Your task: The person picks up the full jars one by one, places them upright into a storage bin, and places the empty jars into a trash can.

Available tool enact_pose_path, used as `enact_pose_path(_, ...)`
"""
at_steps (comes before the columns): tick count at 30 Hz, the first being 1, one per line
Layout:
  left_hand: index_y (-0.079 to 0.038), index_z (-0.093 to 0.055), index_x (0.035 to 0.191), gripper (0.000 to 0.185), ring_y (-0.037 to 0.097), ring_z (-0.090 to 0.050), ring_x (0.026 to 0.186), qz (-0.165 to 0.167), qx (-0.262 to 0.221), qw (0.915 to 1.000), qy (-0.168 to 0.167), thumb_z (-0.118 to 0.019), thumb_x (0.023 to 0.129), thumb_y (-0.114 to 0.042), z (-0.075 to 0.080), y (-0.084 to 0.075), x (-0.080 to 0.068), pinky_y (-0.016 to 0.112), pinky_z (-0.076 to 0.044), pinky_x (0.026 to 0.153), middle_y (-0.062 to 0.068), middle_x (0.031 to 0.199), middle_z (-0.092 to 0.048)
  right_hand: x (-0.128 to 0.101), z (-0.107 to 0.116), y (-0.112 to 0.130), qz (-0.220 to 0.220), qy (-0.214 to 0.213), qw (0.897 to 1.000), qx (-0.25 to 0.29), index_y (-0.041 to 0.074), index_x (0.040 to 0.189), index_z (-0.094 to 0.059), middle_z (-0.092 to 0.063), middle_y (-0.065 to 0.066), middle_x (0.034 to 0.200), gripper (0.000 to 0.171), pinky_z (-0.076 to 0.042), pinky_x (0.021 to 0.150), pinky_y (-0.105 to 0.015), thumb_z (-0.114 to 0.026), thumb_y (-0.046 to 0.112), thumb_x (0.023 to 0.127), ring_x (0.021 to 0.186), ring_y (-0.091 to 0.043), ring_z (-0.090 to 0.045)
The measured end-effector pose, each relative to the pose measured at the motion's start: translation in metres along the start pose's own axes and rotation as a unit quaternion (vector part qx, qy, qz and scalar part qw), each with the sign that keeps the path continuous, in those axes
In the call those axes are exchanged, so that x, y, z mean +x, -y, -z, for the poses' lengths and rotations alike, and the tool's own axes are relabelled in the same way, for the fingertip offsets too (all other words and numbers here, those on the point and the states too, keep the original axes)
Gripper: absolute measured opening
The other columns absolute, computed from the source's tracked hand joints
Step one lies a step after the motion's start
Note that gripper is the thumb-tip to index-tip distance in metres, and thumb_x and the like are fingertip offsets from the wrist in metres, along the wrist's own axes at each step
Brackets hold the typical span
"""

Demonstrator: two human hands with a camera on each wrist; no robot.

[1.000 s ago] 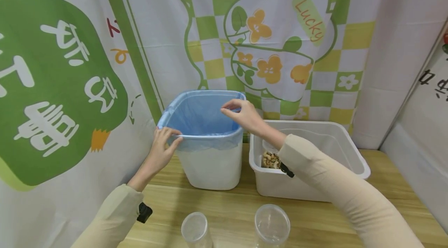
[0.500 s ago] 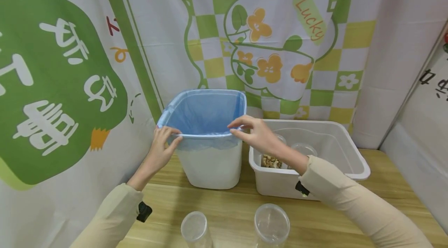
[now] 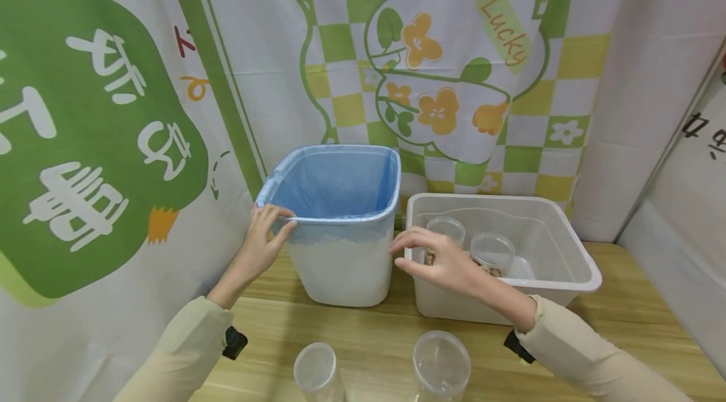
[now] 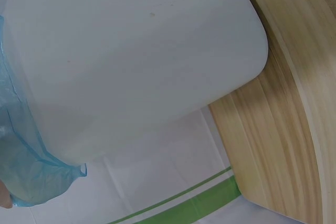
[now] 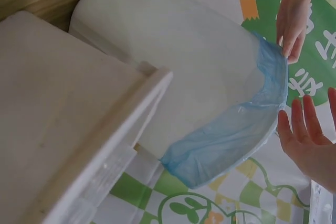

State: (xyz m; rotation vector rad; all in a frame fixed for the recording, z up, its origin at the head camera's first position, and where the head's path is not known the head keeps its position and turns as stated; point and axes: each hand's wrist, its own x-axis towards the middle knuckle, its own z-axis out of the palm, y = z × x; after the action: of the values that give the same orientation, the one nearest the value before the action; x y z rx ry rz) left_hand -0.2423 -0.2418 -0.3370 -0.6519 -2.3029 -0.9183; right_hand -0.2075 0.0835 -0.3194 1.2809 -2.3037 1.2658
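Note:
A white waste bin (image 3: pixel 342 263) lined with a blue plastic bag (image 3: pixel 334 184) stands on the wooden table (image 3: pixel 363 333) against the printed backdrop. My left hand (image 3: pixel 262 239) grips the bin's front-left rim, fingers curled over the bag edge; the same hand (image 5: pixel 292 22) shows in the right wrist view. My right hand (image 3: pixel 439 259) hovers with loosely spread fingers in front of the bin's right corner and the white tub (image 3: pixel 567 276), holding nothing. The left wrist view shows the bin's side (image 4: pixel 136 61) and a bit of bag (image 4: pixel 26 166).
The white tub holds two clear jars (image 3: pixel 492 252), at least one with snacks inside. Two empty clear jars (image 3: pixel 441 364) stand at the table's near edge, the smaller one (image 3: pixel 316 369) to the left. Backdrop cloth (image 3: pixel 113 137) hangs close behind and to the left.
My right hand left the bin's far rim, came back over the front-right corner, and dropped down in front of the tub. The left hand stayed on the rim.

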Motion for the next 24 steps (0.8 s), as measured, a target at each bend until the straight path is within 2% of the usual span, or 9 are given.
enact_pose_path(5,0.003,-0.055,0.094,0.012,0.033,-0.040,0.100,0.005,-0.002,1.0000,0.003,-0.055,0.085,-0.004,0.000,-0.001,0.000,0.057,0.004,0.103,0.017,0.095,-0.051,-0.021,-0.004,-0.001,0.016,0.021,1.000,0.001,0.016,0.100,-0.063,-0.059,0.001,0.103,0.017,-0.044,0.085,-0.032,-0.061,0.012,0.083,0.099,-0.013,-0.053)
enact_pose_path(7,0.003,-0.056,0.095,0.012,0.033,-0.040,0.101,0.007,-0.004,1.0000,0.002,-0.055,0.085,-0.004,0.000,-0.001,0.000,0.056,0.004,0.103,0.017,0.095,-0.051,-0.029,-0.005,0.000,0.009,0.029,1.000,0.000,0.018,0.100,-0.062,-0.058,0.002,0.104,0.018,-0.044,0.087,-0.034,-0.061,0.013,0.083,0.101,-0.014,-0.052)
enact_pose_path(11,0.003,-0.056,0.094,0.011,0.034,-0.039,0.100,0.006,-0.007,1.0000,-0.003,-0.055,0.084,-0.001,0.000,-0.001,0.001,0.057,0.003,0.103,0.017,0.094,-0.051,-0.048,-0.007,-0.001,0.013,0.029,0.999,-0.013,0.020,0.102,-0.061,-0.057,0.003,0.106,0.021,-0.043,0.088,-0.037,-0.062,0.012,0.082,0.103,-0.016,-0.052)
enact_pose_path(19,0.004,-0.056,0.093,0.011,0.035,-0.040,0.099,0.000,-0.005,0.9999,-0.010,-0.055,0.083,0.001,-0.001,0.000,0.001,0.057,0.003,0.103,0.017,0.093,-0.051,-0.081,-0.010,-0.007,0.010,0.026,1.000,-0.004,0.024,0.104,-0.059,-0.055,0.006,0.108,0.028,-0.046,0.085,-0.029,-0.064,0.011,0.080,0.101,-0.011,-0.052)
enact_pose_path(24,0.004,-0.056,0.093,0.011,0.035,-0.040,0.099,-0.001,-0.006,0.9999,-0.009,-0.054,0.083,0.001,-0.001,-0.001,0.001,0.058,0.002,0.103,0.017,0.093,-0.051,-0.096,-0.012,-0.009,0.038,0.021,0.999,-0.007,0.021,0.105,-0.059,-0.055,0.001,0.108,0.030,-0.045,0.085,-0.028,-0.064,0.006,0.079,0.100,-0.015,-0.053)
